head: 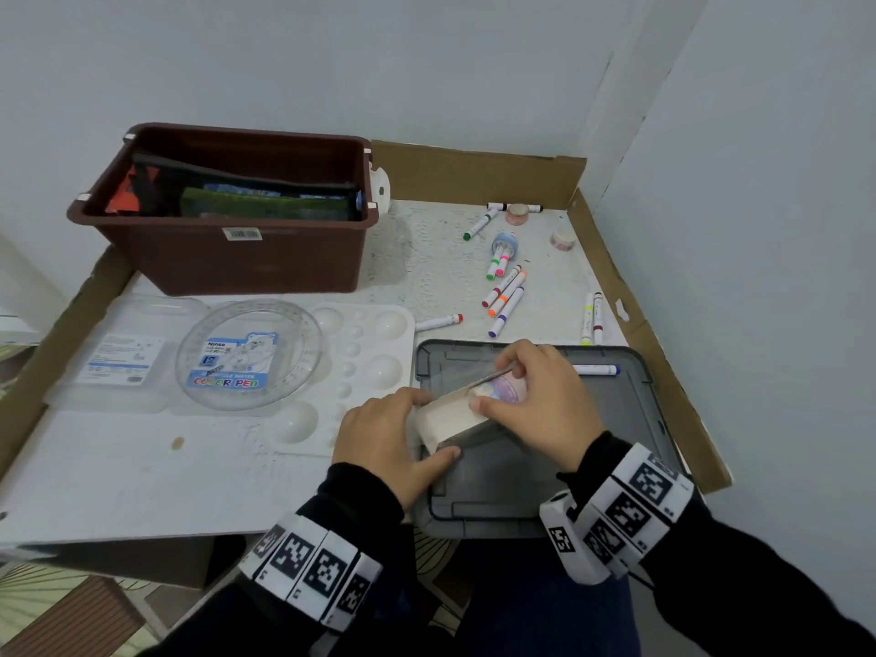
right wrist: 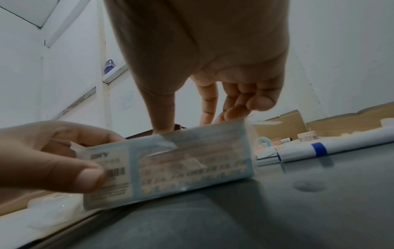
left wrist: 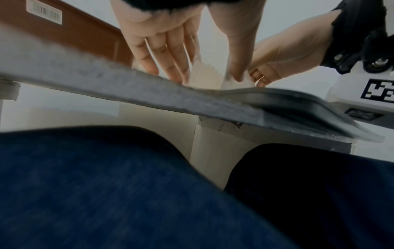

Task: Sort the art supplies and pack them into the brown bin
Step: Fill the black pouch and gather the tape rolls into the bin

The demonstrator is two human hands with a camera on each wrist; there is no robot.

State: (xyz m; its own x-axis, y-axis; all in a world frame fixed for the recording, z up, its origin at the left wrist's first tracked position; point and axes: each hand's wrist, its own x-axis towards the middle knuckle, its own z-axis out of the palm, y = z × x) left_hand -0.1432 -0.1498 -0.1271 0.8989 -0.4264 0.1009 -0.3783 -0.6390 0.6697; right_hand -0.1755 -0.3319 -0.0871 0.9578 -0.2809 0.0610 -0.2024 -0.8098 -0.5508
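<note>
A small pale box point(head: 450, 414) with a barcode label point(right wrist: 170, 168) is held tilted over a grey lid point(head: 521, 476). My left hand point(head: 417, 429) grips its left end, thumb on the near side point(right wrist: 85, 175) and fingers behind point(left wrist: 166, 55). At the box's open right end, my right hand point(head: 497, 386) pinches a pastel tape roll point(head: 512, 391). At the back left stands the brown bin point(head: 227, 258), with a dark pouch and flat packs inside. Several markers point(head: 505, 296) and tape rolls point(head: 563, 239) lie loose at the back right.
A clear round marker tub point(head: 249, 355) rests on a white paint palette point(head: 369, 367) left of the lid. On the lid's far edge lies a blue-capped marker point(head: 595, 370). Cardboard walls point(head: 654, 334) edge the table at the right and back. My knees are under the table point(left wrist: 127, 185).
</note>
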